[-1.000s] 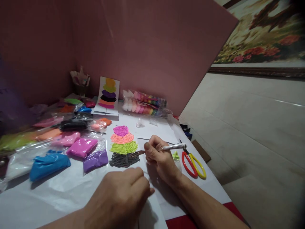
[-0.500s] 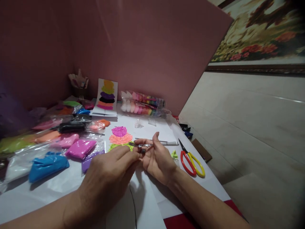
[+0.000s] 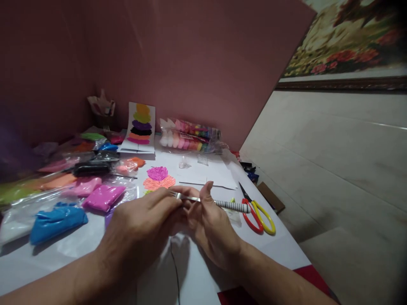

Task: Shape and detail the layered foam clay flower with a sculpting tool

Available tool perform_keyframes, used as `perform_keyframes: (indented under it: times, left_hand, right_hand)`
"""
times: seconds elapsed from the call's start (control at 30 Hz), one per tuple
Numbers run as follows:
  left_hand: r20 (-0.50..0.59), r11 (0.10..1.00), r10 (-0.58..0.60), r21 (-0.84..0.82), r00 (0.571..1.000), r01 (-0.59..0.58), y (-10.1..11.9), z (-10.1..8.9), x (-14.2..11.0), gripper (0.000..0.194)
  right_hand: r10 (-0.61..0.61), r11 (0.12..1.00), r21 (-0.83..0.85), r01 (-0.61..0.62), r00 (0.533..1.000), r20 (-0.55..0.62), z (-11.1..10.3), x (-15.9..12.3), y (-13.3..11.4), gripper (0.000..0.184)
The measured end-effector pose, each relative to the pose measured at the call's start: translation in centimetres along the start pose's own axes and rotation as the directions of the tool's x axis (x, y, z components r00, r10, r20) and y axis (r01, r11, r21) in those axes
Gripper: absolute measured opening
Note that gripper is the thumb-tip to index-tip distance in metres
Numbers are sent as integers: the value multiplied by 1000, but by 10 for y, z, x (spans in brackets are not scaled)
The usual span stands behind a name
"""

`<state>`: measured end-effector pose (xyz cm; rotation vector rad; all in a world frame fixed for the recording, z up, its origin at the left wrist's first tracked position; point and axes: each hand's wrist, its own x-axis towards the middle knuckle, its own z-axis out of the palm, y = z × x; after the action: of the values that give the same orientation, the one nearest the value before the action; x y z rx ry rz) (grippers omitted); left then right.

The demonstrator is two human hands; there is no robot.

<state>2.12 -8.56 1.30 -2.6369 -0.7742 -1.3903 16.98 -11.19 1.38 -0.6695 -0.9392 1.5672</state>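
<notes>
My right hand (image 3: 213,228) grips a small metal fork (image 3: 190,198) with a black-and-white striped handle, held level above the table. My left hand (image 3: 143,224) is pinched at the fork's tines, fingertips pressed together; whether a bit of clay sits between them is hidden. Just beyond the hands lies a paper card with textured clay shapes (image 3: 157,178), magenta on top and peach below; its lower layers are covered by my hands.
Bags of coloured clay lie at the left, among them blue (image 3: 55,220), pink (image 3: 103,197) and black (image 3: 92,168). A sample card (image 3: 140,125) and a clay multipack (image 3: 187,137) lean on the pink wall. Red-and-yellow scissors (image 3: 257,214) lie to the right, near the table edge.
My right hand lifted the fork off the dark clay layer and turned it level. My left hand came up from the table and pinched its tines.
</notes>
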Motion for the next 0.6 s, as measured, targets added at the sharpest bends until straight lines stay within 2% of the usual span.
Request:
perform_keyframes:
  times: [0.07,0.1,0.17,0.23,0.3,0.37,0.47,0.6]
  left_hand:
    - [-40,963,-209,-183,977,199,-3,-2,3,6]
    - [-45,909,-334,-278,941,309,-4,-3,6,6]
    - [24,728,-563,-459,826,509,-7,-5,12,7]
    - [182,497,-691,-583,700,642,-11,-5,16,10]
    - [350,296,-707,-643,614,707,-15,-3,17,13]
    - [476,143,-667,-674,574,725,-18,0,16,14]
    - [597,-25,-578,-694,556,719,-19,2,13,15]
    - [655,-136,-517,-699,551,703,-15,1,14,9]
  right_hand:
    - [-99,992,-91,88,988,-120,-3,2,-3,66]
    - [-143,984,-133,122,975,-168,-5,4,-5,64]
    - [-195,966,-209,152,960,-202,-9,7,-8,52]
    - [-233,946,-271,180,956,-177,-13,10,-10,36]
    - [-268,926,-308,217,954,-134,-16,12,-10,26]
    - [-280,919,-314,238,955,-95,-18,13,-9,22]
    - [-266,923,-303,237,962,-58,-18,14,-7,19]
    - [-225,929,-307,209,974,-20,-18,13,-6,18]
